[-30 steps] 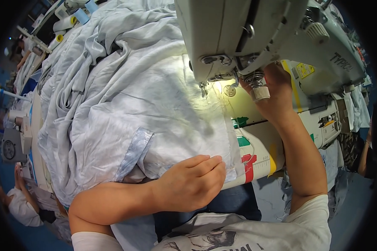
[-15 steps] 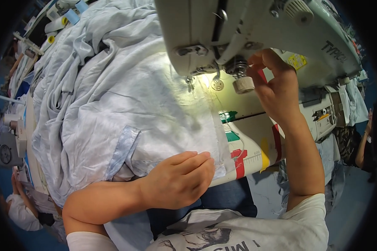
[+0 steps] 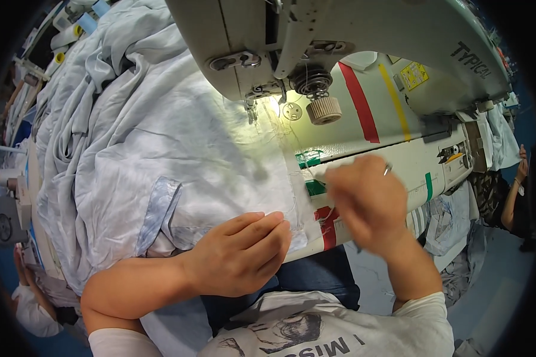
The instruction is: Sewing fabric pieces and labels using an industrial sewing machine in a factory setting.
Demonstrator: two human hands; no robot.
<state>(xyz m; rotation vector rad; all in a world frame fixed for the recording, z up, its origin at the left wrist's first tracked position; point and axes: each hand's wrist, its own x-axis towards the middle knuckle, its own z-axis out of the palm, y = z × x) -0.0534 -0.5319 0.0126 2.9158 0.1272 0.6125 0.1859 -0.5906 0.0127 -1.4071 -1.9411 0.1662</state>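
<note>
Pale blue-white fabric (image 3: 220, 172) spreads across the sewing machine bed, its right edge running up to the needle and presser foot (image 3: 251, 112). At the fabric's front right corner, my left hand (image 3: 235, 253) has its fingers pressed together on the cloth, thumb hidden underneath. My right hand (image 3: 369, 202), smeared by motion, is curled closed over the bed beside the green tape (image 3: 315, 188) and a loose pale thread (image 3: 308, 169). A metallic glint shows at its knuckles; what it grips cannot be made out. The sewing machine head (image 3: 327, 35) rises above, with a ribbed tension knob (image 3: 324, 111).
Bunched fabric (image 3: 101, 89) fills the left of the table. Thread cones (image 3: 65, 37) stand at the far left. Red tape (image 3: 358, 101) and yellow tape (image 3: 395, 101) mark the machine bed. Other people's arms show at both outer edges.
My right hand has come down from beside the tension knob to the front of the bed, near the green tape. My left hand stays on the fabric corner. The whole view has shifted slightly.
</note>
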